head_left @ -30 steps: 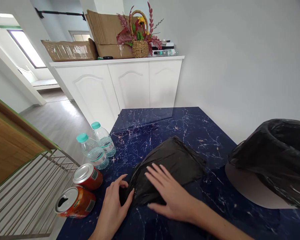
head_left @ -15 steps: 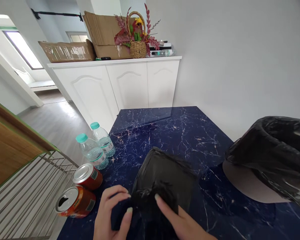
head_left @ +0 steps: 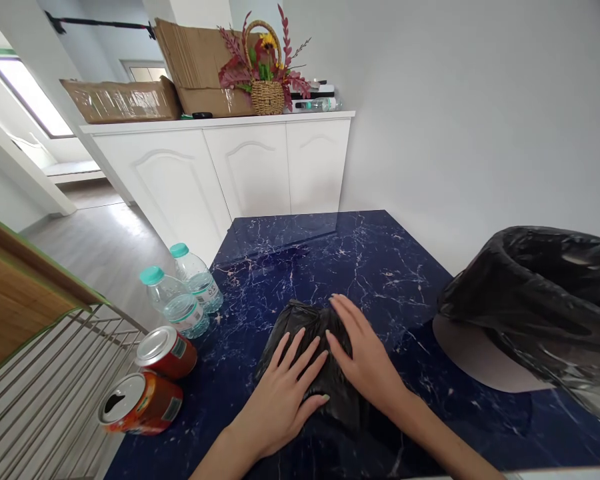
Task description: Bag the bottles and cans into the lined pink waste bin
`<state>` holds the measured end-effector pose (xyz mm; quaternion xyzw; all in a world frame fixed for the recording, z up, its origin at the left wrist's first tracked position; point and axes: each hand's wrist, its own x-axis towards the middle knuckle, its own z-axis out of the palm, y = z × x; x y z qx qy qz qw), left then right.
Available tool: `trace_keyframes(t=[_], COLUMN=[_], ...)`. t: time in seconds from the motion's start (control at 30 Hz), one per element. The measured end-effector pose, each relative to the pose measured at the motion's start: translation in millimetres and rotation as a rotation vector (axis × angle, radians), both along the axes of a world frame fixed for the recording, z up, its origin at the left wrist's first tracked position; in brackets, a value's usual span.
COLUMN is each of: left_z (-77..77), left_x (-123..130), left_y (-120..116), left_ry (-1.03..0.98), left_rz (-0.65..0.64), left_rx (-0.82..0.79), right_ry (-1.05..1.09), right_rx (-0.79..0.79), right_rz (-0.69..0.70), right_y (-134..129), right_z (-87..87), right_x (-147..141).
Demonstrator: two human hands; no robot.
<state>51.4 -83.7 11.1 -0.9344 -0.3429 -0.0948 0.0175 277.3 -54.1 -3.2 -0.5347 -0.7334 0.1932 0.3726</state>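
A black plastic bag point(head_left: 347, 400) lies bunched on the dark blue marbled table point(head_left: 350, 257), near its front. My left hand point(head_left: 283, 393) rests on the bag with its fingers spread. On the bag's right part lies my right hand point(head_left: 363, 353), its fingers stretched out and pointing up and left. The two hands are close together, and neither grips the bag. Parts of the bag are hidden beneath them.
On the left stand two clear bottles point(head_left: 183, 310) point(head_left: 197, 280) with teal caps, a red can point(head_left: 173, 353) and an orange can point(head_left: 153, 403), beside a wire rack point(head_left: 45, 400). At right is a bin lined with black plastic point(head_left: 495, 353).
The bag's right part has been folded over, so it covers less table. My left hand has moved onto it and spread flat. My right hand has moved up and let go of the bag.
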Motion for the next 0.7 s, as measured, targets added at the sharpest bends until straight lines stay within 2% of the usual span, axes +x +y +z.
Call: trace_keyframes(t=[0.1,0.17,0.27,0.33,0.4,0.47,0.53,0.6,0.7], left_z=[-12.4,-17.5,-19.6,-17.9,-14.7,-10.8,-7.1,-4.4,-2.7], left_x=[3,4,0,-7,-17,-27,-36,-44,-51], left_y=[4,5,6,7,6,3,0,-1,2], left_ry=[-0.012,-0.032,-0.032,-0.022,-0.032,-0.051,-0.057,-0.057,-0.076], left_rz=[0.028,0.049,0.047,0.026,0.009,0.004,0.008,0.003,-0.010], left_rx=[-0.017,-0.015,-0.026,-0.042,-0.055,-0.071,-0.094,-0.114,-0.127], right_ry=[-0.320,-0.450,-0.524,-0.529,-0.516,-0.504,-0.515,-0.548,-0.565], right_rx=[0.120,0.124,0.066,0.025,0.015,0.056,0.136,0.212,0.256], right_rz=[0.193,0.227,0.224,0.250,0.279,0.338,0.428,0.476,0.455], right_y=[-12,-15,-13,-14,-21,-33,-48,-58,-63], right_z=[-12.9,-25.2,-37.4,-33.4,-20.2,-5.1,2.3,-2.7,-22.2], right_x=[-3,-5,-2,3,9,16,21,26,30])
